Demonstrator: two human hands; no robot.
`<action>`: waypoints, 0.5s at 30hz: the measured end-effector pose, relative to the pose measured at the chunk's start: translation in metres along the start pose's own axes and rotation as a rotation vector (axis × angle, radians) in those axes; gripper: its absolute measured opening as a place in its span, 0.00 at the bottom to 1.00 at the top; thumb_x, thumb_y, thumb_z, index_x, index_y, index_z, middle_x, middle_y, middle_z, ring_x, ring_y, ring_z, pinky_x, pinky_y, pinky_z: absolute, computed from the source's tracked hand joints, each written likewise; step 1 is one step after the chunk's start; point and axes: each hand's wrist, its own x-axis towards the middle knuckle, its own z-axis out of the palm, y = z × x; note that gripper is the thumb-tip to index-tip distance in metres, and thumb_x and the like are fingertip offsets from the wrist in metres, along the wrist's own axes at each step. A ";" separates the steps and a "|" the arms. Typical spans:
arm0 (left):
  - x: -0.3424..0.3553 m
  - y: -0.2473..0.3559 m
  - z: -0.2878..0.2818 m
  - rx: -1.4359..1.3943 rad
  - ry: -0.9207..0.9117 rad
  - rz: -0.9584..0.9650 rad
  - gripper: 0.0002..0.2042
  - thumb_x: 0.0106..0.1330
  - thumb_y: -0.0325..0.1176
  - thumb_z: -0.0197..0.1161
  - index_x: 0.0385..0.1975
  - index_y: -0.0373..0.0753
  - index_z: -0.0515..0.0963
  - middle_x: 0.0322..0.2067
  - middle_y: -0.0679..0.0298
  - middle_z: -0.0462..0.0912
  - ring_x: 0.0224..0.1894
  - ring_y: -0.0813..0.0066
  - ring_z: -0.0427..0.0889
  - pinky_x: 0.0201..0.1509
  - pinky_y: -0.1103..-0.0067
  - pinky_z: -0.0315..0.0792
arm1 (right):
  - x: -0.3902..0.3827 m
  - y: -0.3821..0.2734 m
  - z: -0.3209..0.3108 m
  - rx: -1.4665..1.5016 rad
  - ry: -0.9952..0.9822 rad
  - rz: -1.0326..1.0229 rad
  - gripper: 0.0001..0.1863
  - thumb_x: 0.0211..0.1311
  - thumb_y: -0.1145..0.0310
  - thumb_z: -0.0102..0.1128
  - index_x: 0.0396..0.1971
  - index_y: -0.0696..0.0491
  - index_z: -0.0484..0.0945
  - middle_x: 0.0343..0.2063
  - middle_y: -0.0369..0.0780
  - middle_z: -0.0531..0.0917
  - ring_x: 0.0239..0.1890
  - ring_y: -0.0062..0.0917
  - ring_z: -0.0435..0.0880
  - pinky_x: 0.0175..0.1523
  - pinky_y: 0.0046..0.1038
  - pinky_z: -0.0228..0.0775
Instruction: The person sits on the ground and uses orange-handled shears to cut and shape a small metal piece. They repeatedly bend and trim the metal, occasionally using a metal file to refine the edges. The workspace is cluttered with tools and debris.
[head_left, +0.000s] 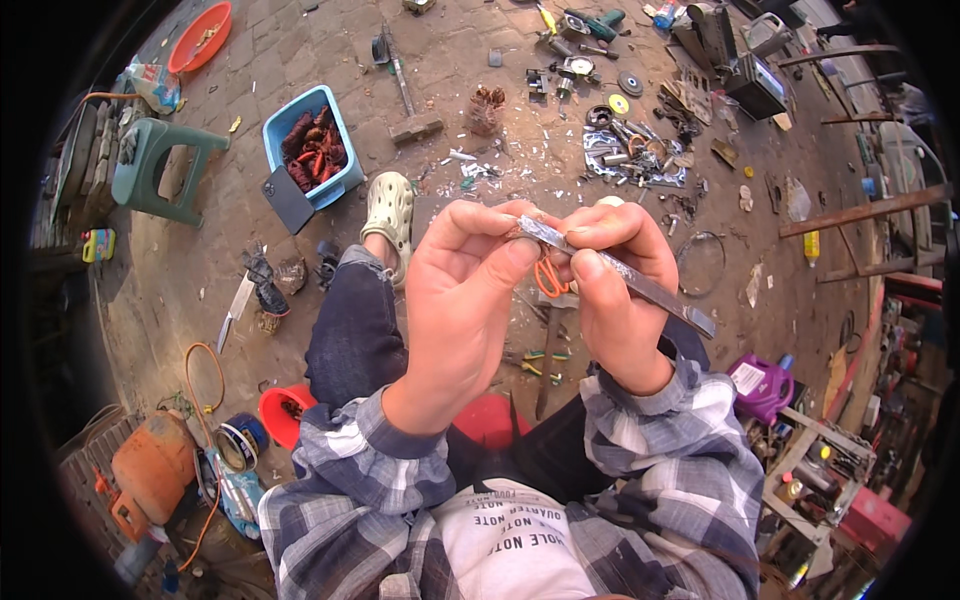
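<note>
My two hands meet in front of me over a flat metal bar, held at a slant. One end of it is bright silver, while the other is dark grey and sticks out past my right wrist. With thumb and fingers, my left hand pinches the silver end. My right hand grips the bar further along, thumb on top. Just beneath the silver end hangs an orange loop; whether it is attached to the bar, I cannot tell. Whatever the bar is for does not show.
A blue tub of dark red pieces stands ahead left, near a green stool. A hammer lies on the floor. Metal parts and tools are scattered ahead right. A knife lies left; a purple jug stands right.
</note>
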 end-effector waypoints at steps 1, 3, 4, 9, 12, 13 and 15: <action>0.000 0.000 0.001 -0.001 -0.002 0.006 0.06 0.61 0.18 0.56 0.35 0.34 0.70 0.41 0.56 0.77 0.46 0.71 0.77 0.52 0.76 0.70 | 0.000 0.000 0.000 -0.017 -0.007 -0.021 0.07 0.54 0.80 0.58 0.34 0.61 0.73 0.35 0.41 0.78 0.43 0.25 0.78 0.51 0.27 0.70; 0.000 0.001 0.002 -0.003 -0.005 0.016 0.06 0.61 0.18 0.56 0.35 0.34 0.70 0.41 0.56 0.77 0.46 0.71 0.77 0.53 0.76 0.69 | -0.001 0.000 0.000 -0.052 -0.021 -0.061 0.07 0.54 0.80 0.57 0.34 0.60 0.73 0.35 0.41 0.78 0.43 0.24 0.78 0.52 0.28 0.70; 0.000 0.000 0.002 0.015 0.011 0.023 0.06 0.61 0.18 0.56 0.36 0.34 0.70 0.41 0.56 0.77 0.46 0.71 0.77 0.53 0.76 0.69 | -0.001 0.000 0.002 -0.064 -0.011 -0.064 0.07 0.55 0.81 0.57 0.34 0.60 0.72 0.35 0.41 0.78 0.42 0.24 0.78 0.52 0.28 0.69; 0.000 0.001 0.003 0.026 0.009 0.027 0.07 0.61 0.18 0.57 0.36 0.34 0.70 0.42 0.56 0.77 0.46 0.71 0.77 0.53 0.76 0.69 | -0.002 0.003 0.008 -0.100 -0.028 -0.155 0.07 0.55 0.82 0.55 0.35 0.59 0.72 0.36 0.42 0.77 0.43 0.23 0.77 0.53 0.28 0.69; 0.001 -0.001 0.001 0.027 0.018 0.047 0.06 0.61 0.18 0.57 0.36 0.34 0.70 0.42 0.57 0.77 0.45 0.71 0.77 0.53 0.76 0.69 | 0.001 0.000 0.000 -0.103 -0.062 -0.041 0.08 0.55 0.83 0.55 0.35 0.59 0.72 0.38 0.42 0.77 0.44 0.23 0.77 0.53 0.27 0.69; 0.001 -0.001 0.000 0.032 0.029 0.045 0.06 0.61 0.18 0.57 0.36 0.34 0.71 0.42 0.56 0.77 0.45 0.72 0.77 0.53 0.76 0.69 | 0.001 0.000 0.000 -0.105 -0.060 -0.025 0.08 0.56 0.83 0.55 0.35 0.59 0.71 0.38 0.42 0.77 0.45 0.23 0.77 0.53 0.27 0.68; 0.001 -0.002 -0.002 0.039 0.047 0.039 0.06 0.61 0.18 0.57 0.35 0.34 0.71 0.42 0.56 0.77 0.45 0.73 0.77 0.53 0.77 0.69 | -0.001 -0.001 -0.001 -0.113 -0.052 0.005 0.07 0.56 0.82 0.55 0.35 0.59 0.71 0.39 0.42 0.77 0.45 0.24 0.77 0.53 0.27 0.68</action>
